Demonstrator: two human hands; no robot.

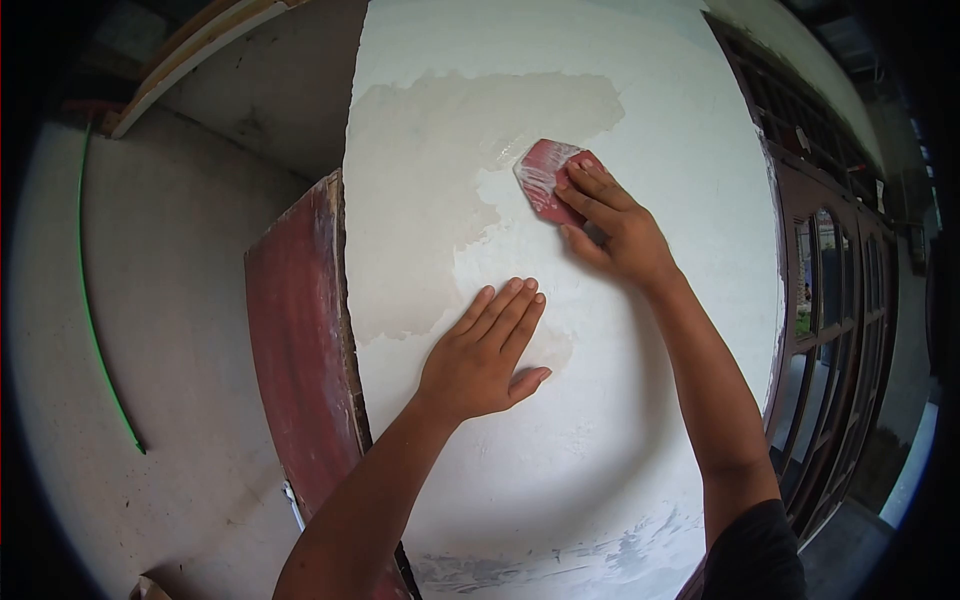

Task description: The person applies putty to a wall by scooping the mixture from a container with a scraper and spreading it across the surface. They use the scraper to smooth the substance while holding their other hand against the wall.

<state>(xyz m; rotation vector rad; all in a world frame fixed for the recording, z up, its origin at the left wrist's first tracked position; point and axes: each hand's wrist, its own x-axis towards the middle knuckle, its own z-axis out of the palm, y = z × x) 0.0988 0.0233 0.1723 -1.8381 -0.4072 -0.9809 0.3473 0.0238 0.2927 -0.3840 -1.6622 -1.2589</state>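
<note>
A white wall [620, 420] stands in front of me, with a large greyish-beige patch [420, 170] across its upper left. My right hand [622, 228] presses a piece of red sandpaper [545, 178] against the wall at the patch's right side. White dust streaks the sandpaper, and part of it is hidden under my fingers. Lower and to the left, my left hand [482, 350] lies flat on the wall, fingers stretched out and thumb apart, holding nothing. A smaller beige patch [555, 350] shows just beside its thumb.
A red panel [305, 310] with a whitened edge stands at the wall's rough left edge. Farther left, a thin green strip [90, 300] hangs down another wall. Dark wooden doors with glass panes [830, 270] are on the right. Grey smears [560, 565] mark the wall's bottom.
</note>
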